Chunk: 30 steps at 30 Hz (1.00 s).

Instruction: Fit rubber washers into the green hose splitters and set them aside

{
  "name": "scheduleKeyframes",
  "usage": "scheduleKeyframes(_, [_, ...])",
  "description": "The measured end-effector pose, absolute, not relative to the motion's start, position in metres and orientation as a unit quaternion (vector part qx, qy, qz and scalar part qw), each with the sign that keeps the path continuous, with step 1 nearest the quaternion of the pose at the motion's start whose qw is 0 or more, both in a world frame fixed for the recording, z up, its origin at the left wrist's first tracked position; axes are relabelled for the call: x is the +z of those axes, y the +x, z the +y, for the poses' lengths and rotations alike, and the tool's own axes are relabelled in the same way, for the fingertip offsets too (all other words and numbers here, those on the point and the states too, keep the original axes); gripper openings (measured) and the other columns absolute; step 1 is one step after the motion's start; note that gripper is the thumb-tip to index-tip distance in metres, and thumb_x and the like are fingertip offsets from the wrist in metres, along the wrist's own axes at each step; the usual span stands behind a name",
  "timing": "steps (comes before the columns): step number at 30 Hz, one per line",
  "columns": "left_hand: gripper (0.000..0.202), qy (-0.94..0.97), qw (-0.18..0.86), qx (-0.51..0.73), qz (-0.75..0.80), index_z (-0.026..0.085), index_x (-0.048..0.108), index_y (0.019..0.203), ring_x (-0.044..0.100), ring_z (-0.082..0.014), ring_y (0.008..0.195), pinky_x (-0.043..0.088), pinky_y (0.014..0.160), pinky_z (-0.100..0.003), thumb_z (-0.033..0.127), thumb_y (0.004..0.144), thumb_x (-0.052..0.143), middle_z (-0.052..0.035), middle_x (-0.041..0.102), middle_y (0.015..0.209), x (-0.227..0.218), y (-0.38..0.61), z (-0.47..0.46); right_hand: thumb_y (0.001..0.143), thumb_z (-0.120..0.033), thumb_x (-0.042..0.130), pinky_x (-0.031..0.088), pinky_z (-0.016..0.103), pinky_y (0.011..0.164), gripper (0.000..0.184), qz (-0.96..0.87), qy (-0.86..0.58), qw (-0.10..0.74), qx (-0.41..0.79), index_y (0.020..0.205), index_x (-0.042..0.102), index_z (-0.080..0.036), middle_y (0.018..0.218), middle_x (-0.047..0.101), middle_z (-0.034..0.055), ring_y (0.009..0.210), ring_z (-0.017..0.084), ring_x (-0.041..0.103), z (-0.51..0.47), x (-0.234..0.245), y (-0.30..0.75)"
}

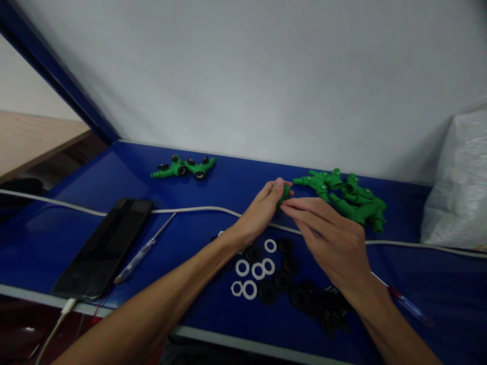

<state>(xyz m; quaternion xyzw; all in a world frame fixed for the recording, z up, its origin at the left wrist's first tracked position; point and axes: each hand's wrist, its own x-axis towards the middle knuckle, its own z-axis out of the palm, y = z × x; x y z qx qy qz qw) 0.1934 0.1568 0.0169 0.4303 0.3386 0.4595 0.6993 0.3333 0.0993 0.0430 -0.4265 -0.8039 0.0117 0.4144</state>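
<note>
My left hand [262, 208] is wrapped round a small green plastic hose fitting [283, 194], most of it hidden by the fingers. The thumb lies along its top. My right hand [333, 235] meets it from the right with fingertips pinched together against the fitting's side; anything between them is too small to see. Below the hands lie several white ring washers [249, 289] and black rings [267, 292]. A heap of green Y-shaped hose connectors [357, 209] is just beyond my right hand. Small black parts [329, 309] sit partly under my right forearm.
Two green connectors with black valves [200, 168] stand at the back left of the blue table [228, 190]. A phone [104, 246], a screwdriver [142, 253] and a white cable [201, 208] lie on it. Far right are a slim clear-handled tool [409, 305] and a plastic bag [458, 182].
</note>
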Motion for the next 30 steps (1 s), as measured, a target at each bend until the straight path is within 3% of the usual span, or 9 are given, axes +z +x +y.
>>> scheduleKeyframes(14, [0.037,0.412,0.717,0.449,0.339,0.015,0.068,0.104,0.059,-0.0174,0.101,0.044,0.095,-0.028,0.047,0.1,0.051,-0.0064,0.065,0.1,0.022,0.193,0.154,0.099,-0.008,0.055,0.058,0.034,0.099,0.028,-0.837,-0.391,0.38,-0.038,0.114,0.073,-0.023,0.11,0.076,0.0062,0.105,0.019,0.072,0.102,0.042,0.337])
scheduleKeyframes(18, [0.044,0.439,0.711,0.44,0.329,0.017,0.068,0.107,0.058,-0.0179,0.099,0.046,0.09,-0.029,0.057,0.096,0.054,-0.0055,0.065,0.101,0.022,0.193,0.15,0.096,-0.016,0.066,0.059,0.03,0.093,0.014,-0.815,-0.416,0.393,-0.088,0.108,0.071,-0.021,0.104,0.074,0.0062,0.097,0.018,0.073,0.102,0.042,0.335])
scheduleKeyframes(22, [0.046,0.436,0.72,0.439,0.315,0.018,0.068,0.107,0.059,-0.018,0.096,0.047,0.085,-0.029,0.06,0.095,0.054,-0.0047,0.064,0.096,0.022,0.194,0.148,0.097,-0.019,0.065,0.058,0.029,0.088,0.01,-0.812,-0.428,0.383,-0.101,0.107,0.066,-0.022,0.1,0.074,0.0043,0.092,0.018,0.073,0.102,0.045,0.333])
scheduleKeyframes(25, [0.046,0.428,0.724,0.444,0.31,0.018,0.067,0.108,0.06,-0.0184,0.097,0.047,0.084,-0.028,0.06,0.094,0.055,-0.0056,0.064,0.099,0.023,0.195,0.149,0.098,-0.024,0.064,0.056,0.027,0.076,0.004,-0.811,-0.441,0.366,-0.117,0.098,0.063,-0.02,0.087,0.071,0.0028,0.078,0.016,0.071,0.102,0.045,0.334])
scheduleKeyframes(30, [0.046,0.434,0.714,0.455,0.308,0.018,0.065,0.112,0.061,-0.0206,0.104,0.048,0.088,-0.03,0.059,0.096,0.052,-0.0085,0.066,0.108,0.027,0.194,0.147,0.105,-0.03,0.049,0.051,0.031,0.067,0.027,-0.84,-0.443,0.269,-0.158,0.084,0.061,-0.018,0.074,0.064,0.0043,0.066,0.019,0.065,0.104,0.04,0.337])
